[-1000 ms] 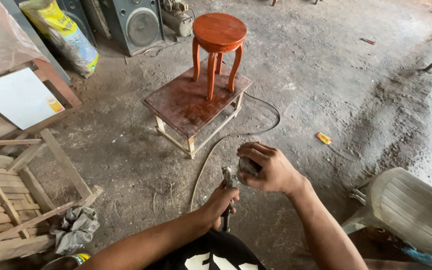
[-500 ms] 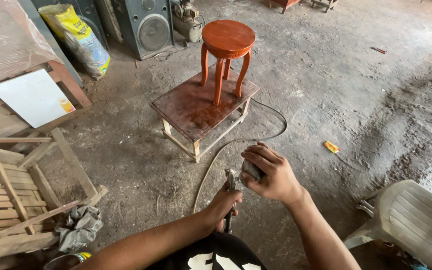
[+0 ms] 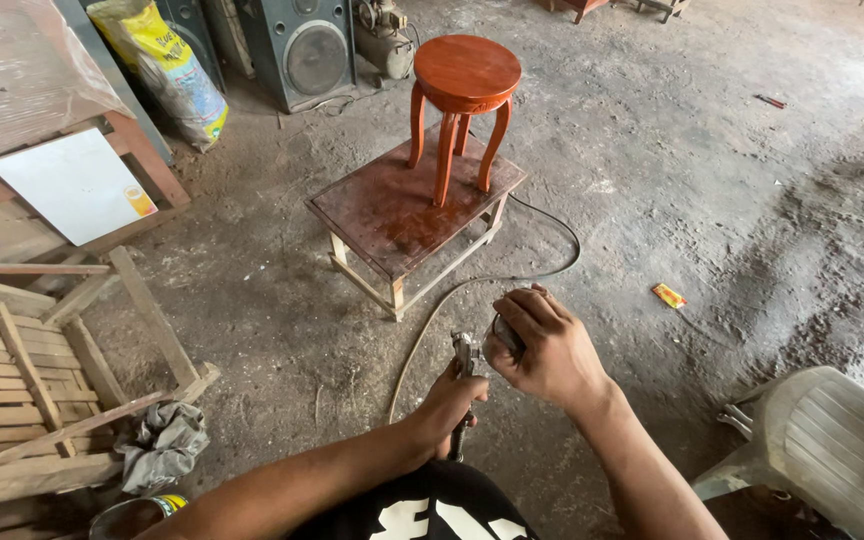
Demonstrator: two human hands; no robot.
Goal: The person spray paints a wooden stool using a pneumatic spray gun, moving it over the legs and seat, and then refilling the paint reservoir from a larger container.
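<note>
My left hand [image 3: 449,410] grips the spray gun [image 3: 467,365]; my right hand [image 3: 542,350] closes over its cup, the red stool [image 3: 464,100] well ahead.

Glossy red-brown stool [image 3: 465,75]; grey metal spray gun [image 3: 468,358]

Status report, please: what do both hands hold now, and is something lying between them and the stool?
Left hand grips spray gun handle. Right hand closed over gun's top. Red stool upright on low table. Hose lies on the floor between.
</note>
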